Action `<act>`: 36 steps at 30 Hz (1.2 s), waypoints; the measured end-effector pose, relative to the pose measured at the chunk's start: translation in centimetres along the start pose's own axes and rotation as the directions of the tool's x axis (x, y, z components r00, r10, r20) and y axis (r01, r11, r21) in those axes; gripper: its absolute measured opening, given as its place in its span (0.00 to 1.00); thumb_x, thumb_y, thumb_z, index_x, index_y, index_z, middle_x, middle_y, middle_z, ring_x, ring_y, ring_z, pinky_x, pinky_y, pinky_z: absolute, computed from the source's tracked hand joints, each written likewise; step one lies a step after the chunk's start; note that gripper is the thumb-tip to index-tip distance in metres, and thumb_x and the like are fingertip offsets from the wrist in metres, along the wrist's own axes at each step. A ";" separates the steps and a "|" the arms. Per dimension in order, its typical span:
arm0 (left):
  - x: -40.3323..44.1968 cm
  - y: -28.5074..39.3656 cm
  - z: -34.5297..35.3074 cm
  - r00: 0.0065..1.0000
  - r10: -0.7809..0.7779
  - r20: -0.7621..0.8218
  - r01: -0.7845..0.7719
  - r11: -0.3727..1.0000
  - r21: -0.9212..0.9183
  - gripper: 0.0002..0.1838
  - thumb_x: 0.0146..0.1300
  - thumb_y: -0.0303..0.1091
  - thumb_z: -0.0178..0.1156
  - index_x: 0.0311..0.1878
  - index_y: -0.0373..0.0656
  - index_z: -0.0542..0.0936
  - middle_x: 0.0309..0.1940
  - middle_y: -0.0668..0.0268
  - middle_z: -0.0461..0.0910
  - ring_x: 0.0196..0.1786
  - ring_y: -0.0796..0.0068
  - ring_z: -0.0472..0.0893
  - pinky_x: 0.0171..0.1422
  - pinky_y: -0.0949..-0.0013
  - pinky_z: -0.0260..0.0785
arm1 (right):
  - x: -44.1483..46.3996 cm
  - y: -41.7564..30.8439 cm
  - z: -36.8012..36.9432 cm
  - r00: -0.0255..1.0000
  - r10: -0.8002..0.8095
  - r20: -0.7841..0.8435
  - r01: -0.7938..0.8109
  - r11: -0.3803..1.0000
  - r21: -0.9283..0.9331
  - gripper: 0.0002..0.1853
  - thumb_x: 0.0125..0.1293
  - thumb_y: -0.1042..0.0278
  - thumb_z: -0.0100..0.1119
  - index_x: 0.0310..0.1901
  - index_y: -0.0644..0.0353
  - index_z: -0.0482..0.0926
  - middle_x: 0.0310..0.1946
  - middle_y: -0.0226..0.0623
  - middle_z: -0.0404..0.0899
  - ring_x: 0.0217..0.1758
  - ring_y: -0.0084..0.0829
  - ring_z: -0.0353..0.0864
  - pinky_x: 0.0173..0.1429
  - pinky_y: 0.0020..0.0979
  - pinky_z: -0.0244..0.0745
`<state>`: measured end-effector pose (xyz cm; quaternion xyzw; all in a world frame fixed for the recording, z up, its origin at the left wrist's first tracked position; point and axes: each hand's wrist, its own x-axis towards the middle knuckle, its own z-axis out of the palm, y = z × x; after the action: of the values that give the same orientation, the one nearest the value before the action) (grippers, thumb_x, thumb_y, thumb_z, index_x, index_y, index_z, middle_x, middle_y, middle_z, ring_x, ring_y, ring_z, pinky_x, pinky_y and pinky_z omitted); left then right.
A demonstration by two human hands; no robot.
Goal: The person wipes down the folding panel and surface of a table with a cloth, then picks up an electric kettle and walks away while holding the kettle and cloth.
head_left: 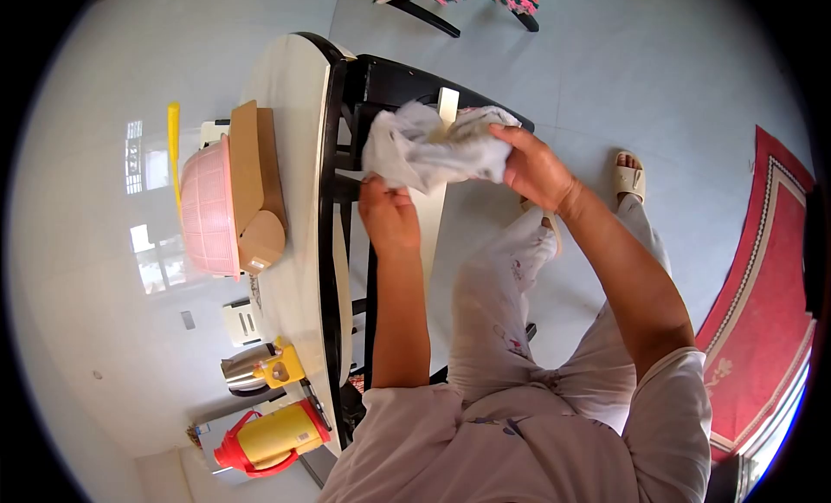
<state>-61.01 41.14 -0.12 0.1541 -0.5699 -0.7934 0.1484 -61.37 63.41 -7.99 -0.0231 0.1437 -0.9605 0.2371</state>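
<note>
L hand (389, 216) pinches the cloth's 8 o'clock edge; R hand (538, 170) clasps its 3 o'clock end. Crumpled greyish-white fabric cloth (424, 148) hangs btwn them w/ bunched folds, approx 12 o'clock in view, over a black-and-cream hard-framed chair (389, 77). Dome-shaped pink plastic basket (206, 213) at 9. Cloth's folds motion-blurred, pattern hard to read; some R fingers hidden; chair partly covered; flat red fabric rug (766, 278) at 3 cut off at R edge.
</note>
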 end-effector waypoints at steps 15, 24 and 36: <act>12.0 -1.2 3.8 0.508 0.483 0.713 -0.698 -0.255 0.669 0.19 0.75 0.40 0.57 0.59 0.36 0.78 0.58 0.46 0.79 0.61 0.47 0.79 0.68 0.56 0.67 | 2.8 3.1 -0.6 0.989 -0.140 0.041 0.145 0.972 -0.185 0.32 0.72 0.67 0.62 0.75 0.47 0.62 0.66 0.33 0.69 0.68 0.26 0.69 0.73 0.34 0.62; 14.6 -0.5 5.9 0.385 0.449 0.806 -0.796 -0.280 0.536 0.11 0.65 0.32 0.56 0.43 0.35 0.83 0.44 0.45 0.84 0.52 0.39 0.81 0.59 0.49 0.74 | 6.1 4.9 -0.7 0.985 -0.162 -0.057 0.143 0.958 -0.248 0.29 0.69 0.66 0.66 0.70 0.47 0.68 0.53 0.30 0.78 0.54 0.23 0.75 0.62 0.30 0.69; 3.5 1.1 -1.9 0.689 0.338 0.641 -0.570 -0.292 0.768 0.16 0.61 0.15 0.51 0.53 0.24 0.72 0.56 0.35 0.72 0.60 0.31 0.73 0.65 0.45 0.67 | 4.7 4.8 0.1 0.993 -0.055 -0.102 -0.009 0.845 -0.535 0.18 0.69 0.70 0.64 0.58 0.45 0.77 0.46 0.23 0.79 0.41 0.17 0.75 0.42 0.23 0.70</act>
<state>-63.39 37.75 0.07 -0.0896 -0.9670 -0.0209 0.2378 -63.32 57.14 -9.40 -0.0352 0.4183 -0.8850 0.2012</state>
